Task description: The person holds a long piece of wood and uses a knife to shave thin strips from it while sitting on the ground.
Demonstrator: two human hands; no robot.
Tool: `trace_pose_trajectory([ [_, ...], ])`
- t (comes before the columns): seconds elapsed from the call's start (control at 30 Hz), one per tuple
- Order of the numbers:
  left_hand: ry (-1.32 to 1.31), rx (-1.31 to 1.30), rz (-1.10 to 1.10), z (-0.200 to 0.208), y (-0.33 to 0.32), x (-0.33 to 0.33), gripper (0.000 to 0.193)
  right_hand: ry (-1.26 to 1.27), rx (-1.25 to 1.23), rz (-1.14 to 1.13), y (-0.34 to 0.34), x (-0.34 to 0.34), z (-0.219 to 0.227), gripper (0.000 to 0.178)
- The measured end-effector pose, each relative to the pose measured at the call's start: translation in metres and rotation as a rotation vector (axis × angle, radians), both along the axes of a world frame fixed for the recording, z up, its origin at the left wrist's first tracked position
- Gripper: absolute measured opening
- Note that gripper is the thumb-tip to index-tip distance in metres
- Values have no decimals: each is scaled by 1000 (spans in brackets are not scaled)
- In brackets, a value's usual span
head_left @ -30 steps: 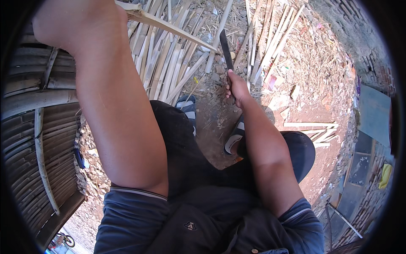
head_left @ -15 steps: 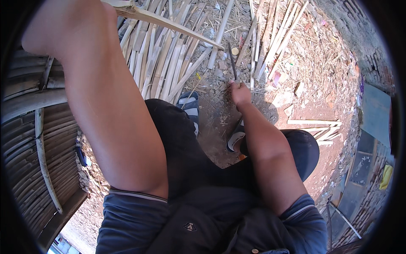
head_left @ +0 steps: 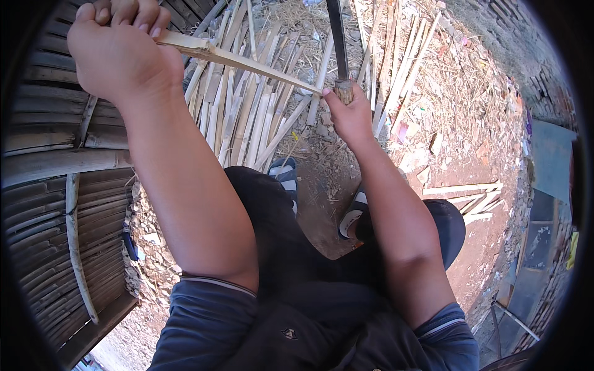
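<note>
Holding | L hand (head_left: 127,59): 1 bamb. strip (head_left: 240,60) | R hand (head_left: 351,116): 1 knife (head_left: 338,46)

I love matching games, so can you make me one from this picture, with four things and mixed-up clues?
Things:
1. Left hand
2. Right hand
3. Blade
4. Left sandal

Clues:
A. dark, long and straight
B. gripping a wooden handle
C. blue and white, on a foot
D. gripping one end of a pale strip

Right pairs: 1-D, 2-B, 3-A, 4-C
</note>
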State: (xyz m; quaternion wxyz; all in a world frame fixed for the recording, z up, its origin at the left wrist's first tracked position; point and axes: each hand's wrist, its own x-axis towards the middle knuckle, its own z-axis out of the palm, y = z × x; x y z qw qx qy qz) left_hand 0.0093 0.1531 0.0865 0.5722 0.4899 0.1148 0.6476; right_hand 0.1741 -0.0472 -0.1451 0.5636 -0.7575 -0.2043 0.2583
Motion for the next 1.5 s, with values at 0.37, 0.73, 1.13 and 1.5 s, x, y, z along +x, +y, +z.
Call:
trace_pose_trajectory([
  [0.37, -156, 241, -708, 10, -21, -5, 75, -135, 208, 378, 7, -26, 123, 45],
  [0.73, -303, 259, -829, 24, -25, -28, 89, -212, 342, 476, 21, -32, 144, 31],
  [1.13, -90, 84, 60, 26, -34, -12, 61, -447, 363, 165, 32, -13, 197, 29],
  [1.5, 1188, 198, -941, -14, -55, 18, 57, -222, 966, -419, 20, 68, 264, 25],
])
